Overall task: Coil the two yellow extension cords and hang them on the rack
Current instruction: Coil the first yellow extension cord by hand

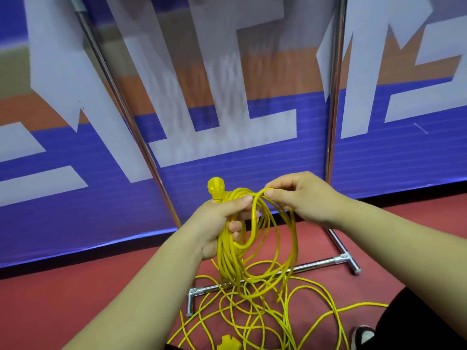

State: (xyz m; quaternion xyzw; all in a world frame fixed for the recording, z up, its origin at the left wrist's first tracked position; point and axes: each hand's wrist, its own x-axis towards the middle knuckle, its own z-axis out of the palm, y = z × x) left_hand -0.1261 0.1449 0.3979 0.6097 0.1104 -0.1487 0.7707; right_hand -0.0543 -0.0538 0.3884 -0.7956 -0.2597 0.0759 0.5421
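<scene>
Nearest the camera, a yellow socket block (227,344) and a dark shoe (364,334) sit at the lower edge on the red floor (75,299). Loose yellow cord (252,317) lies tangled there, across the base bar of the metal rack (313,265); whether it is one cord or two cannot be told. Above it, the left hand (217,223) is clamped round a gathered coil (255,238), with the yellow plug (216,188) standing above the fist. The right hand (303,198) pinches the top of one loop. Behind stand the rack's uprights and a blue, orange and white banner (227,147).
</scene>
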